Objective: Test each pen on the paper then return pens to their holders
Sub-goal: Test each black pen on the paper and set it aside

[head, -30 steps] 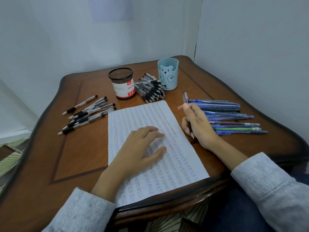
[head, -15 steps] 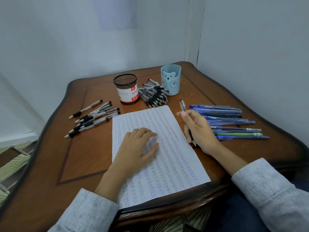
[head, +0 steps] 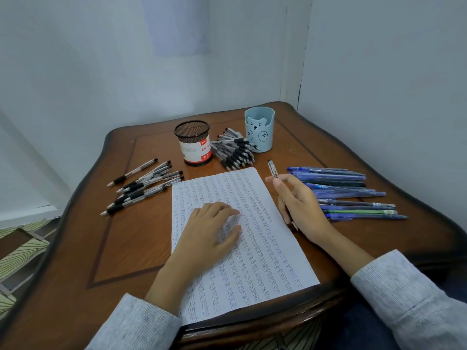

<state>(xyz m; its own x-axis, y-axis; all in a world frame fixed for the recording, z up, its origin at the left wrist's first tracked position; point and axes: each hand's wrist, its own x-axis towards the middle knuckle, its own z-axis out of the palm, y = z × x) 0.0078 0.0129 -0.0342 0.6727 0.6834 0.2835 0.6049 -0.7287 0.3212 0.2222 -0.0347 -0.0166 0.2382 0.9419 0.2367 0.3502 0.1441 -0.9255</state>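
Note:
A lined sheet of paper (head: 255,251) covered in small pen marks lies on the wooden table (head: 121,251). My left hand (head: 214,228) rests flat on the sheet. My right hand (head: 300,205) grips a clear pen (head: 272,169) at the paper's right edge, its clicker end up and its tip down near the table. Two holders stand at the back: a black mesh one (head: 193,142) with a white and red label, and a light blue bear cup (head: 259,130). I cannot see inside either holder.
Several black-grip pens (head: 145,186) lie left of the paper. A pile of black pens (head: 235,151) sits between the holders. Several blue pens (head: 351,193) lie to the right of my right hand. Walls close in behind and to the right.
The view has tilted up, so the table sits lower in frame. Both hands stay about where they were, the right one still gripping the pen.

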